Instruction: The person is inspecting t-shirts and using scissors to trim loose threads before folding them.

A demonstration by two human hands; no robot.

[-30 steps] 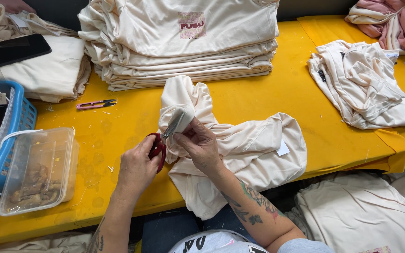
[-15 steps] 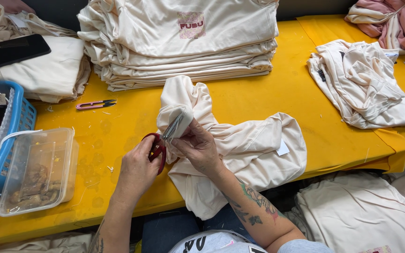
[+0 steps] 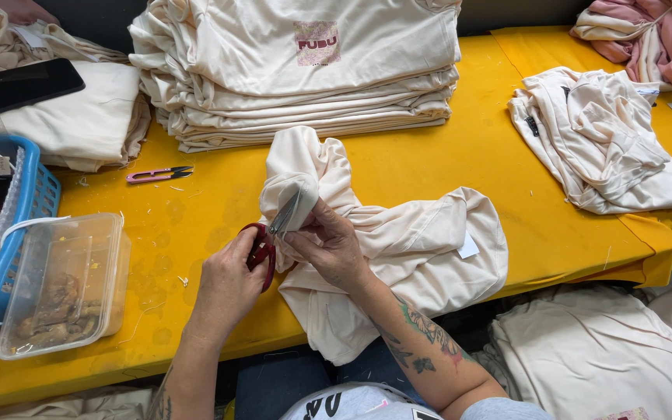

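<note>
My left hand point(image 3: 231, 284) grips red-handled scissors point(image 3: 267, 239), whose metal blades point up into a fold of a cream garment point(image 3: 406, 249). My right hand point(image 3: 334, 247) pinches that fold, holding the cloth up against the blades. The garment lies crumpled on the yellow table point(image 3: 476, 155), its lower part hanging over the near edge. What the blades are cutting is hidden by the cloth.
A tall stack of folded cream shirts point(image 3: 305, 70) sits behind. Small pink thread snips point(image 3: 157, 174) lie at left. A clear plastic box point(image 3: 60, 284), a blue basket point(image 3: 21, 225), a black phone point(image 3: 17, 85) and another cream garment point(image 3: 600, 144) are around.
The scissors and the pinched fold have shifted slightly; both hands stay in nearly the same place on the garment.
</note>
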